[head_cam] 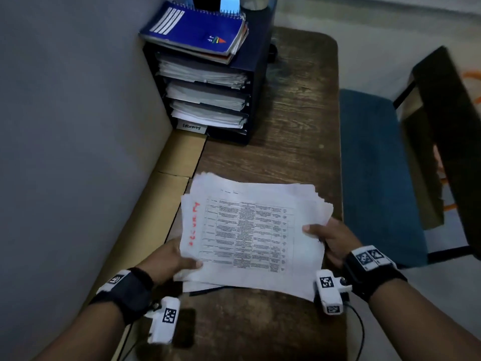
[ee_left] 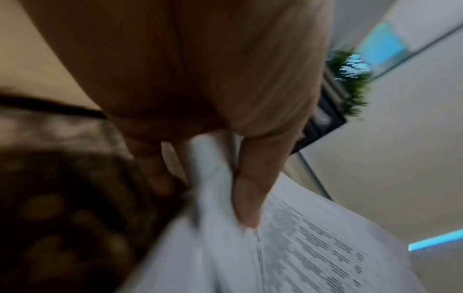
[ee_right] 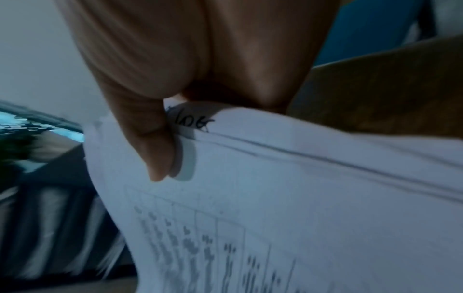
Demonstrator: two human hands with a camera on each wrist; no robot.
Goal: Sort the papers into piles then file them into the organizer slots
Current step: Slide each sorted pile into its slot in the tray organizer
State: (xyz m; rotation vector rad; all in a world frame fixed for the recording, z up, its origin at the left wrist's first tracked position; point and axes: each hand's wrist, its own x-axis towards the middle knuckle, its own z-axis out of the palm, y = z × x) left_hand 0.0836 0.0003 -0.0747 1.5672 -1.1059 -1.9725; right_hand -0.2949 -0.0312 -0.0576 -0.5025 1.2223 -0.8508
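A loose stack of white papers (head_cam: 252, 230) lies over the near part of the wooden desk (head_cam: 294, 142); its top sheet carries a printed table and red handwriting. My left hand (head_cam: 174, 259) grips the stack's left edge, thumb on top, as the left wrist view shows with the papers (ee_left: 288, 247) pinched by the fingers (ee_left: 248, 200). My right hand (head_cam: 328, 238) grips the right edge, thumb on the top sheet (ee_right: 288, 198). The dark organizer (head_cam: 208, 95) stands at the desk's far left, its three slots full of paper.
Spiral notebooks (head_cam: 197, 29) lie on top of the organizer. A white label (head_cam: 192, 127) sits at its base. A wall and a cardboard strip (head_cam: 166, 194) run along the desk's left side. A blue chair (head_cam: 380, 173) stands to the right of the desk.
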